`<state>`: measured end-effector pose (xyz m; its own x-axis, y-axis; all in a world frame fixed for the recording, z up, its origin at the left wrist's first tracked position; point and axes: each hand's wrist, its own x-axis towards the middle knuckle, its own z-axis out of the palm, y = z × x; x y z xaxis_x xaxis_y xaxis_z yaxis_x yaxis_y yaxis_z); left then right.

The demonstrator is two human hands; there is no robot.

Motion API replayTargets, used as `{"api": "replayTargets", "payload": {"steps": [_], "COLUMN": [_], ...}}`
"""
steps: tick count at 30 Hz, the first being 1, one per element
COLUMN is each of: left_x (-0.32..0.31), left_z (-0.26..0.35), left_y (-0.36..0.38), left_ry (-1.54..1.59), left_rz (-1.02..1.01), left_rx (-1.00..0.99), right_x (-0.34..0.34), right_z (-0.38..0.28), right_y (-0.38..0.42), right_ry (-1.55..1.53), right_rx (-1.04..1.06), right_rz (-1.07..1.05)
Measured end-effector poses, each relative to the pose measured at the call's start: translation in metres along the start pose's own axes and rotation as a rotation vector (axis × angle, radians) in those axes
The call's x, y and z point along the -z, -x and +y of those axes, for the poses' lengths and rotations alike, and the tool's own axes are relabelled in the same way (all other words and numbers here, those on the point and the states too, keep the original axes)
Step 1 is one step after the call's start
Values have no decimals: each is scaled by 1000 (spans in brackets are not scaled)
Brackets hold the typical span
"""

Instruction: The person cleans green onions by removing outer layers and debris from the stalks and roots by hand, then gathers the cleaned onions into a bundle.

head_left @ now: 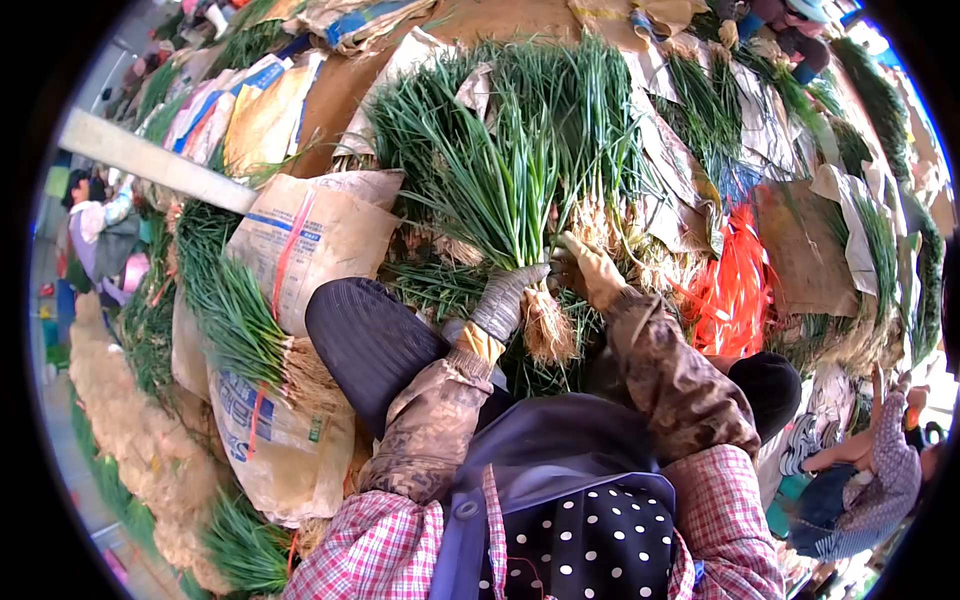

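Observation:
My left hand [502, 303], in a grey glove, is wrapped round a bunch of green onions [505, 205]. Their long green leaves fan up and away from me, and the pale, stringy roots [548, 328] hang out below the fist. Just right of the bunch is my right hand [592, 270] in a yellowish glove, its fingers pointing left at the stems. Its fingers look apart, and I see nothing held in them. Beyond both hands lies a large pile of green onions [590, 120], roots towards me.
A tied bunch of green onions [245, 325] rests on sacks [310, 235] at my left. Red plastic strips [735, 285] lie in a heap at right. A pale bar [150, 160] juts in at upper left. Other people [865, 480] sit at both sides.

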<state>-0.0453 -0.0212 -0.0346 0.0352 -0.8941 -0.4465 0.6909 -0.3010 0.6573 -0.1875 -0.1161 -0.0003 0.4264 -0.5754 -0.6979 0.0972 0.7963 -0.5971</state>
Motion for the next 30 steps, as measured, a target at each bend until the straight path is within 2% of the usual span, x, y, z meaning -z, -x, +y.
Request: {"api": "replayTargets", "payload": {"steps": [1,2,3,4,5,7,8,11,12,14,16,17,18,19,21,25,27,28,29,30], "left_x": [-2,-7,-11,-13,-13,-14,-14,-9,-16,-12,-13,-13,-12,-10,-7,1,-18,-14,-8,-10], "left_z": [2,9,12,14,17,24,25,18,23,20,18,15,11,8,3,-10,-1,-9,-14,-9], "left_y": [2,6,7,8,11,15,16,10,14,12,11,10,8,5,0,-7,5,-1,-4,-1], "left_ry": [11,31,28,61,94,73,61,217,182,213,244,243,238,231,236,166,185,172,124,125], "left_rz": [28,-6,-63,-76,-88,-106,-116,-202,-178,-153,-107,-98,-90,-83,-88,-124,-83,-102,-125,-154], "left_rx": [36,57,-28,14,57,102,126,195,156,203,212,196,181,167,193,192,167,151,182,199], "right_x": [1,0,0,2,-7,4,9,33,36,110,82,63,56,89,148,147,134,88,72,59], "right_z": [7,7,8,14,12,24,31,61,58,109,69,31,8,9,21,16,28,16,18,24], "right_y": [-18,-23,-26,-26,-15,-29,-39,-46,-48,-98,-40,-21,-1,-19,-39,-24,-19,20,33,46], "right_ry": [-94,-154,-212,-269,-322,-230,-106,1101,1538,1224,1460,1385,1403,1323,1577,1497,1365,1314,1288,1305], "right_rx": [49,26,1,56,26,23,2,398,267,230,265,17,47,-13,196,363,331,398,360,479], "right_rz": [91,6,-81,-163,-121,-96,30,277,145,167,474,672,788,861,845,648,552,528,429,351]}}
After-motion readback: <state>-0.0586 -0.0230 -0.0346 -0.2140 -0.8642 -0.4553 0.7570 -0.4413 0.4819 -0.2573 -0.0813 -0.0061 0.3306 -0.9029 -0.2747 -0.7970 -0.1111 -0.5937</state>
